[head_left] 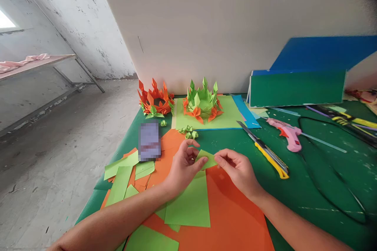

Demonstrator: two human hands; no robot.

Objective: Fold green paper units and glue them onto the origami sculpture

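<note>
A small piece of light green paper is held up between both hands, above the orange sheet. My left hand pinches its left side, with the thumb in front and the other fingers curled behind. At its right corner, my right hand grips it between thumb and forefinger. Below lies a larger green paper sheet on the orange paper. Several small folded green paper pieces sit just beyond my left hand.
An orange paper crown and a green paper crown stand at the back. To the right lie a yellow utility knife, blade out, and a pink glue gun with its cord. Green scraps and a blurred rectangular object are at left.
</note>
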